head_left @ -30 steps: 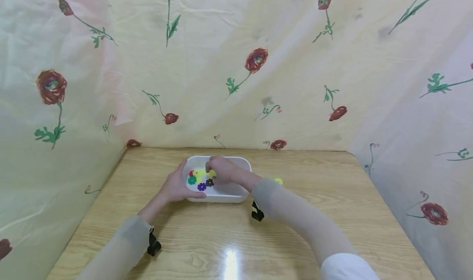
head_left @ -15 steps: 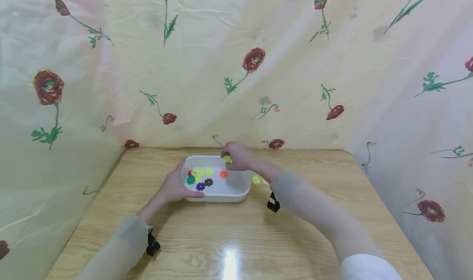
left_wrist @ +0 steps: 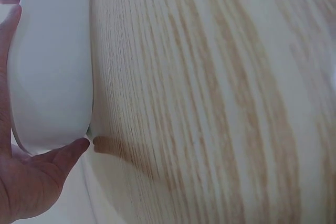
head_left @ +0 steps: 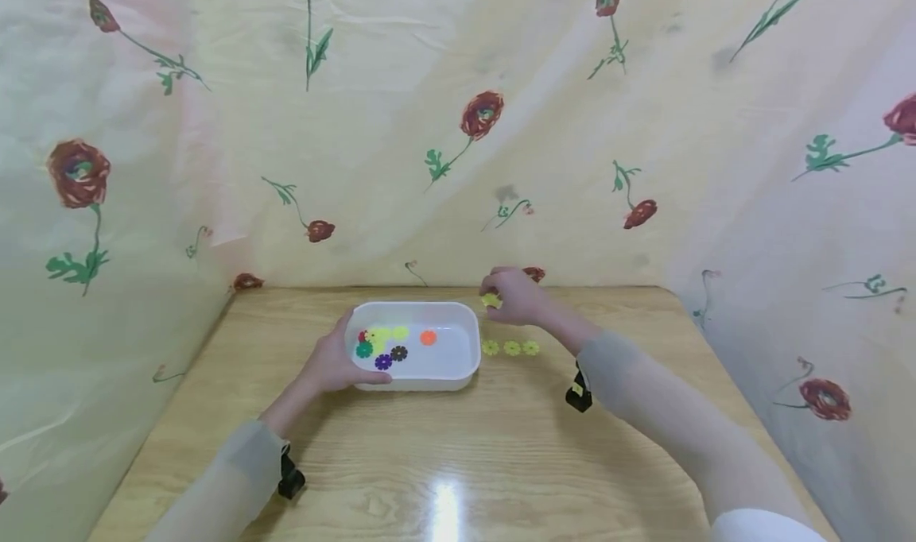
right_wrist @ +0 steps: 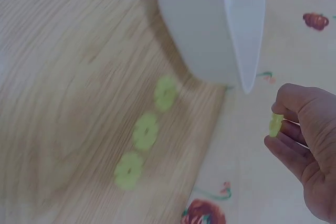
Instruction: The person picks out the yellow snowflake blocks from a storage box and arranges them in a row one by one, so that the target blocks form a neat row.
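White tub (head_left: 429, 385) on table (head_left: 372, 454); left hand (head_left: 332, 361) grips its left end, thumb along the near rim. Right hand (head_left: 514, 296) just off the tub's far right corner, pinching a yellow disc (head_left: 491, 300) between thumb and fingers. Three yellow pieces (head_left: 510, 347) in a row, right of the tub. Inside, at left: yellow cluster (head_left: 379, 336), red piece (head_left: 362, 336), green piece (head_left: 364, 350), purple piece (head_left: 382, 362), brown piece (head_left: 398, 354) (orange piece (head_left: 428, 338) apart, near middle)

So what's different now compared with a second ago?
The right hand has lifted a yellow piece out of the white tray and carried it rightward, beyond the rim, still pinched. An orange piece in the tray, hidden a second ago, now shows. The left hand still holds the tray's left end.
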The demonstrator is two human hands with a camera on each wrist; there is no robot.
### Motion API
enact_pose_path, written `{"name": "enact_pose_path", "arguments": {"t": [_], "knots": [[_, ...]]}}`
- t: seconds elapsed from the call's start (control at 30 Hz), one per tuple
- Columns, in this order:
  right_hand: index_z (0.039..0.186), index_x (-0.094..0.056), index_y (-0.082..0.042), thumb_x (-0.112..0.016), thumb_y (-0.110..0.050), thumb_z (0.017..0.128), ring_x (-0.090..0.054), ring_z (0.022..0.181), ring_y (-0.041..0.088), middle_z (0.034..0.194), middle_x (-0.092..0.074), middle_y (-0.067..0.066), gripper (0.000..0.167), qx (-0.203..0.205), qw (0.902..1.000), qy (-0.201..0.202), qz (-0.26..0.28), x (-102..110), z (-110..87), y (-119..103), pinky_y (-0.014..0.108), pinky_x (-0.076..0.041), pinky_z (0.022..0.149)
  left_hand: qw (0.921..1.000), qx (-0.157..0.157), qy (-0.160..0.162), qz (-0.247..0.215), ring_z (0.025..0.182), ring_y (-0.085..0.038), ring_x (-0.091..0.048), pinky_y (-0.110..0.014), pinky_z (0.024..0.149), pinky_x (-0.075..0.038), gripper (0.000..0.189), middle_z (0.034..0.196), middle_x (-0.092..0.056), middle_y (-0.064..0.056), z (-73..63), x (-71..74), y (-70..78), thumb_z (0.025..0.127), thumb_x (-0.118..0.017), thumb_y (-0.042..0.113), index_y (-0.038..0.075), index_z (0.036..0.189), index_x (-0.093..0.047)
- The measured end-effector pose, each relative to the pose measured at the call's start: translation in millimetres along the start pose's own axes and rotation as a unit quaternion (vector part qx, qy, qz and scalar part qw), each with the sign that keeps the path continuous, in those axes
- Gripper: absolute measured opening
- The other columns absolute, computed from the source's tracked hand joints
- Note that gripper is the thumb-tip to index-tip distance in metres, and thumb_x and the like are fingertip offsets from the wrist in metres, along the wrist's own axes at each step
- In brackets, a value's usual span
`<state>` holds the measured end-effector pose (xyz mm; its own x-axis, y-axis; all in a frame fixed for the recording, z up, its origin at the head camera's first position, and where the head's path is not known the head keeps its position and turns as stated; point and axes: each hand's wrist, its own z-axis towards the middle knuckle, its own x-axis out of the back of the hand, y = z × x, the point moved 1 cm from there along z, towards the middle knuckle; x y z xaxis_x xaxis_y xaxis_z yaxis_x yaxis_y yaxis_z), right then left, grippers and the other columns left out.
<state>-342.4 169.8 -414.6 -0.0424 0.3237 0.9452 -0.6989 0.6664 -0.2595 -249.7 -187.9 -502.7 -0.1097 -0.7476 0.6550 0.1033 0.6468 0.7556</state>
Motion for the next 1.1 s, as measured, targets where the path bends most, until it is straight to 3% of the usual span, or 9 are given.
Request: {"name": "enact_pose_path", "arguments": {"t": [0.33,0.5,0.77,1.1], "knots": [[0.104,-0.077,0.005,-0.077,-0.002,0.081,-0.068,0.084,0.026,0.096,-0.075,0.018,0.025,-0.027,0.9996,0.007,-0.003,6,-27.7,25,0.039,-0.062,0.076,0.9997,-0.022,0.003,-0.009,0.129,-0.033,-0.06,-0.063,0.112,-0.051,0.134,0.154,-0.054,-0.013,0.0,-0.6,-2.4,0.065,-0.101,0.05,0.02,0.168,-0.02],[0.108,-0.077,0.006,-0.078,-0.003,0.084,-0.07,0.088,0.026,0.101,-0.076,0.017,0.026,-0.046,0.9988,-0.013,-0.004,7,-41.0,32,0.041,-0.062,0.08,0.9997,-0.019,0.0,-0.014,0.13,-0.034,-0.059,-0.063,0.113,-0.05,0.135,0.156,-0.053,-0.013,-0.6,0.4,-1.3,0.066,-0.101,0.049,0.02,0.169,-0.019],[0.106,-0.075,0.007,-0.075,0.0,0.084,-0.069,0.085,0.028,0.096,-0.072,0.017,0.023,-0.069,0.9976,-0.005,-0.001,5,-63.3,50,0.04,-0.062,0.075,0.9999,-0.011,0.001,-0.009,0.133,-0.035,-0.057,-0.065,0.115,-0.048,0.137,0.158,-0.05,-0.012,1.7,0.5,1.8,0.066,-0.1,0.052,0.021,0.169,-0.017],[0.107,-0.076,0.006,-0.076,-0.003,0.084,-0.068,0.084,0.024,0.096,-0.073,0.015,0.024,-0.095,0.9952,-0.026,-0.003,1,-83.7,60,0.043,-0.062,0.078,0.9999,-0.008,0.003,-0.008,0.132,-0.034,-0.057,-0.063,0.114,-0.049,0.135,0.157,-0.052,-0.011,-0.2,-0.3,-0.6,0.065,-0.101,0.051,0.021,0.169,-0.019]]}}
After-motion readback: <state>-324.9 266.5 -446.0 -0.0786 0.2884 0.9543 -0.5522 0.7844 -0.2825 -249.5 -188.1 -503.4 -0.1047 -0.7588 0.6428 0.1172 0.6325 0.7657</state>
